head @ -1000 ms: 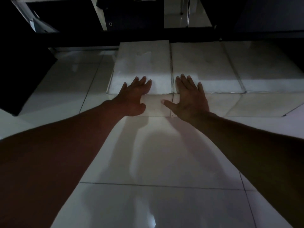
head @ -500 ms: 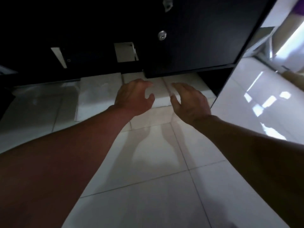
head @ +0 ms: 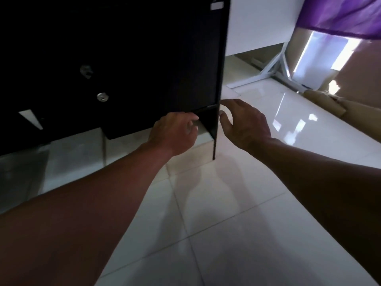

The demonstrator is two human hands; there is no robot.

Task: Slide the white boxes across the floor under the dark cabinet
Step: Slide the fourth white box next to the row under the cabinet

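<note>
item one, dark cabinet (head: 127,58): fills the frame from ten o'clock to one o'clock, its right side panel (head: 215,139) running down to the floor (head: 216,223) near centre. a round lock (head: 102,97) shows on the front at about nine o'clock from centre.

item two, white boxes: one (head: 76,153) lies flat on the floor at nine o'clock, its far end under the cabinet's lower edge; a second (head: 127,145) lies just beside it to the right, also partly under the cabinet and reaching toward the side panel.

item three, our left hand (head: 175,134): at centre, inside the side panel, fingers loosely curled and apart, above the near right corner of the second box. we cannot tell whether it touches the box; it grips nothing.

item four, our right hand (head: 243,122): at about one o'clock from the left hand, outside the side panel, fingers spread and bent, holding nothing, fingertips near the panel's edge.

item five, floor: glossy pale tiles from three to nine o'clock.

item six, purple curtain (head: 342,15): at two o'clock, with a white frame (head: 266,73) below it.
</note>
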